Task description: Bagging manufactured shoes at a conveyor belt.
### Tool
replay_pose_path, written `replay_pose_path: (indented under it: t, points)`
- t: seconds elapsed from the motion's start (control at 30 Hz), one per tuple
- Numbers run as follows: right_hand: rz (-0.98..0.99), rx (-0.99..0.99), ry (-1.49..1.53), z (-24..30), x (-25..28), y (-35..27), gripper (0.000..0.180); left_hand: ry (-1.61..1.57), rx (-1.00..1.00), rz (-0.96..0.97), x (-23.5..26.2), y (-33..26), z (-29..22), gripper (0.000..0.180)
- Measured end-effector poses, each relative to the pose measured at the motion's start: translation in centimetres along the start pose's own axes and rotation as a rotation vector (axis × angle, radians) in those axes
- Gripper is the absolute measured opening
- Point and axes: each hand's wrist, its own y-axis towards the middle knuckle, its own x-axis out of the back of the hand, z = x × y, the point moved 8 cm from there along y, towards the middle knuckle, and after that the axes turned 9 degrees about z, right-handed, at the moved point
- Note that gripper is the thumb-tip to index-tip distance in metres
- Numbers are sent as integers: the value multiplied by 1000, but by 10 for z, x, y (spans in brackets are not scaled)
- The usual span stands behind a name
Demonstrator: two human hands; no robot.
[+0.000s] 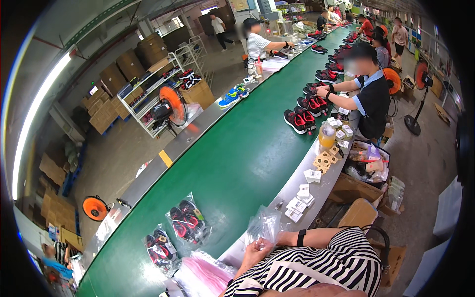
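A clear plastic bag (265, 222) is up in front of me at the near edge of the conveyor belt. My left hand (256, 247) has its fingers closed on the bag's lower part. Behind the film is my right hand (275, 239), also at the bag; its fingers are mostly hidden. On the green belt (237, 168) to the left lie two clear bags with black and red shoes, one bagged pair (188, 221) and another bagged pair (161, 249). Close to my left forearm rests a stack of pink and clear plastic bags (205, 272).
White label stacks (299, 205), cardboard tags (324, 161) and a jar with orange liquid (326, 136) line the right ledge. Unbagged black and red shoes (299, 120) stand farther up the belt, beside a co-worker (368, 94). A blue shoe (230, 97) sits across the belt.
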Motion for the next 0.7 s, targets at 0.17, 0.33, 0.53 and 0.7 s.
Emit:
replay_pose_path:
  t: [0.17, 0.33, 0.53, 0.7]
  points:
    - [-43, -11, 12, -1, 5, -2, 14, 17, -5, -7, -1, -2, -7, 8]
    - [-63, -10, 26, -1, 6, -4, 13, -46, 46, -11, -2, -1, -5, 7]
    - [-95, 36, -14, 4, 6, -4, 12, 8, 5, -33, -1, -4, -9, 9]
    - [-230, 34, 69, -11, -28, 9, 11, -19, 6, -26, -2, -2, -6, 9]
